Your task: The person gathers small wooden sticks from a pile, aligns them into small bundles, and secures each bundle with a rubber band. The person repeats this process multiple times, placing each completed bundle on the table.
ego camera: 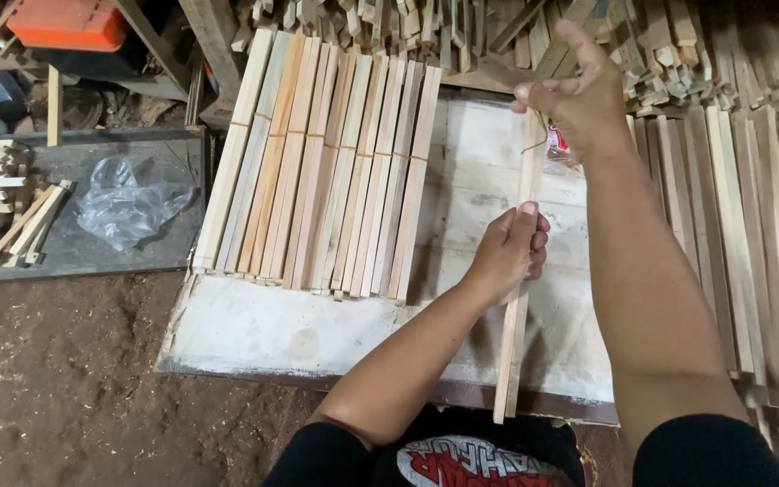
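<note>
While the left hand [508,255] is closed around the middle of a thin wooden slat [517,298], the right hand [577,101] pinches its far end. Slat's long axis runs away from the body, over the white tabletop [254,329]; slat bundle [317,167] lies left of both hands.

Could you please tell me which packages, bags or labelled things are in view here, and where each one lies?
Small packet: under the right hand, on the white board; red and white.
Plastic bag: left, on the dark tray; crumpled, clear.
Orange container: top left; boxy.
</note>
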